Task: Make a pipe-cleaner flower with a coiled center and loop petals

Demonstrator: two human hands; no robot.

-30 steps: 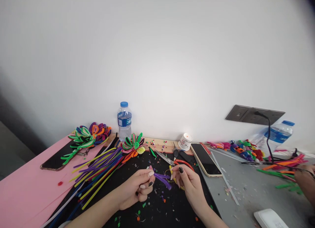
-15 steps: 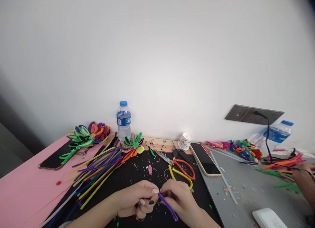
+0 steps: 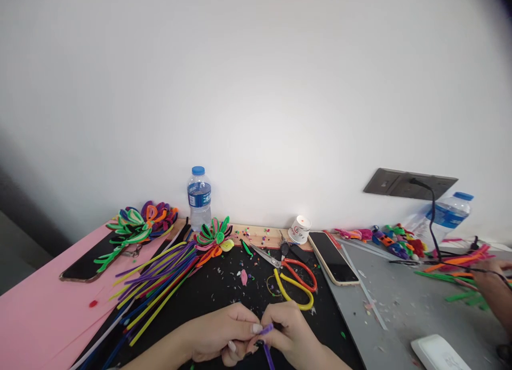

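Note:
A purple pipe cleaner [image 3: 269, 355] is pinched between my two hands low in the middle of the view. One short end sticks up between the fingers and a longer end hangs down toward the bottom edge. My left hand [image 3: 228, 330] closes thumb and fingertips on it from the left. From the right, my right hand [image 3: 290, 330] grips it with curled fingers. Just beyond the hands lie scissors [image 3: 294, 276] with one red and one yellow handle. A bundle of pipe cleaners [image 3: 160, 284] in several colours lies to the left, with a pipe-cleaner flower [image 3: 216, 234] at its far end.
Along the wall stand a water bottle [image 3: 199, 199] and a paper cup [image 3: 300, 230]. A phone [image 3: 334, 258] lies right of the scissors. Another person's hand [image 3: 490, 279] is among pipe cleaners at far right, near a white device [image 3: 439, 353]. Looped flowers [image 3: 148, 220] cover a dark phone [image 3: 86, 260].
Both hands have moved slightly lower. The purple pipe cleaner, earlier slanting down over the right hand, now has a short end raised between the fingers and the rest hanging below.

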